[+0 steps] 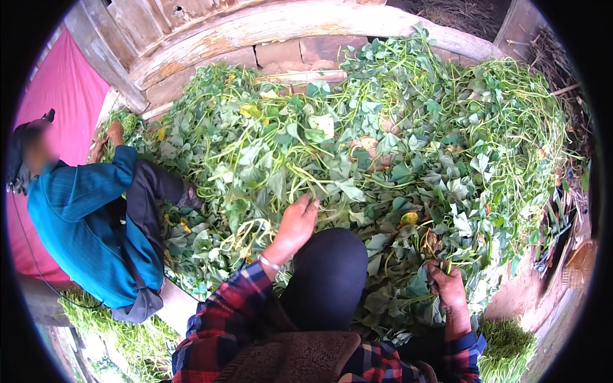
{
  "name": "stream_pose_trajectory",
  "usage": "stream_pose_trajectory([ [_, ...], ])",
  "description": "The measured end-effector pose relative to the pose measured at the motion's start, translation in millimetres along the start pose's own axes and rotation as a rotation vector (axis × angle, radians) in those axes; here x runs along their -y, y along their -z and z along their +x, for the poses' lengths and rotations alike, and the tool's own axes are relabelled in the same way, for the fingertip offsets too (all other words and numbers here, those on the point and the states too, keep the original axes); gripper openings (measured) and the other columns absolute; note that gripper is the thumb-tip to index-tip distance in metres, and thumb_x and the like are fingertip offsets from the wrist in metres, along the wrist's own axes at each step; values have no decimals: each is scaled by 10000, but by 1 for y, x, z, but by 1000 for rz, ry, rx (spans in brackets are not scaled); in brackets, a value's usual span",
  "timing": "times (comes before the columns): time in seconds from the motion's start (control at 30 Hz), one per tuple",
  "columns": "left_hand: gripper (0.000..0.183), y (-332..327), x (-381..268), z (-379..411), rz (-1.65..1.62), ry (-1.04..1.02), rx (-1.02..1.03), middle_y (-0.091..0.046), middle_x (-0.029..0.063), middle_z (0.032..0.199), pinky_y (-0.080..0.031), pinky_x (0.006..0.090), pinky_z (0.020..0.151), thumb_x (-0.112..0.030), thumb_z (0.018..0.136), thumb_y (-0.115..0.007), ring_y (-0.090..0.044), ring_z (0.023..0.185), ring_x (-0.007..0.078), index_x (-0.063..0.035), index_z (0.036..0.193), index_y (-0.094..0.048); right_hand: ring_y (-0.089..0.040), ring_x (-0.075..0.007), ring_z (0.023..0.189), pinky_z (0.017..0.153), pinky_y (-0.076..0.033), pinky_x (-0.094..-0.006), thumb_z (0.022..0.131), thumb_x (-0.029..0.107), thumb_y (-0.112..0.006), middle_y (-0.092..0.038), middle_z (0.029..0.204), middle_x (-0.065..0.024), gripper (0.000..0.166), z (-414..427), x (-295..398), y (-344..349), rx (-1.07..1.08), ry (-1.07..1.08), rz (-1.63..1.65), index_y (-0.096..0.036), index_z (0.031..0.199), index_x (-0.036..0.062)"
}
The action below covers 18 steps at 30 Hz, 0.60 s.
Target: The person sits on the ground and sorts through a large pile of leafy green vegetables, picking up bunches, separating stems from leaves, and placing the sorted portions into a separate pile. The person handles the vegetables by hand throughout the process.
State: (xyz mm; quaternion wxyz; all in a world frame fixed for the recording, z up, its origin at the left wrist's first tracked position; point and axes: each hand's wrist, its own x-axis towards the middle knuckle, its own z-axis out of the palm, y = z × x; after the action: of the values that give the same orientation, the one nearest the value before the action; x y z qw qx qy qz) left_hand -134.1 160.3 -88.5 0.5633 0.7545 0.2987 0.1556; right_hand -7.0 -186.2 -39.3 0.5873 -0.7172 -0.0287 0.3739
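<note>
Cut leafy vines [268, 158], with heart-shaped green leaves and long pale stems, lie in a deep heap before me. Over the middle of the heap, my left hand [294, 222] pinches a thin vine stem between thumb and fingers; the spot around its fingertips is blurred. Lower right, my right hand [448, 285] is closed around short green stems [448, 268], their ends poking out past the fingers. Dark green leaves lie beneath and beside it. My bent knee [330, 273] in dark trousers rises between the two hands.
A person in a teal jacket [91, 191] sits at the left, hands in the greens. Bundled green stems [505, 347] lie lower right, more stems [119, 340] lower left. A wooden beam [306, 21] and stone blocks [278, 55] border the back. A woven basket [579, 265] stands far right.
</note>
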Motion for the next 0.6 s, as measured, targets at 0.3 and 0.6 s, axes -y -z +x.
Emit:
stream_pose_trajectory([
  [0.3, 343, 15, 114, 34, 648, 56, 266, -621, 206, 956, -480, 425, 763, -349, 857, -512, -598, 879, 358, -44, 967, -623, -363, -35, 447, 406, -270, -186, 886, 120, -547, -470, 573, 33, 113, 2, -4, 8, -28, 14, 1, -609, 892, 26],
  [0.6, 689, 100, 159, 124, 1020, 297, -459, -371, 177, 1353, -331, 429, 1000, -325, 775, -631, -382, 1228, 326, -80, 1346, -331, -374, -42, 448, 389, -273, -184, 884, 113, -550, -465, 586, 33, 105, 14, -11, 11, -110, -74, 45, -603, 897, 23],
])
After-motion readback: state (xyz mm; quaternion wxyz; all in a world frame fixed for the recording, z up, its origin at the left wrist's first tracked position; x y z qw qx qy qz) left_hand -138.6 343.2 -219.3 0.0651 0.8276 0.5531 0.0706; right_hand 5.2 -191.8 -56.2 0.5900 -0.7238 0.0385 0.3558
